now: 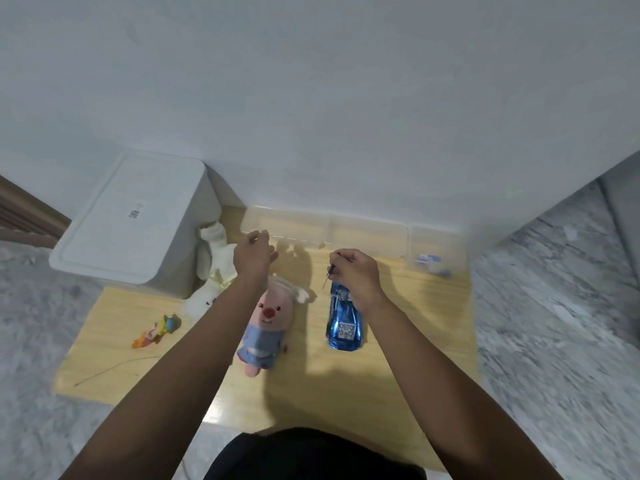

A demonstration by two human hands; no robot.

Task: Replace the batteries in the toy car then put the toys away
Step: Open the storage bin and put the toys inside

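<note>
A shiny blue toy car lies on the wooden board, nose toward me. My right hand hovers over the car's far end, fingers closed on a small thin screwdriver whose tip points down-left. My left hand reaches toward a clear compartment box at the wall; whether it holds anything I cannot tell. A pink plush in a blue dress lies between my arms. A white plush rabbit lies partly under my left forearm.
A white lidded storage bin stands at the back left. A small orange and blue toy lies on the board's left side. The clear box's right compartment holds small blue-and-white items. Grey carpet surrounds the board; a white wall rises behind.
</note>
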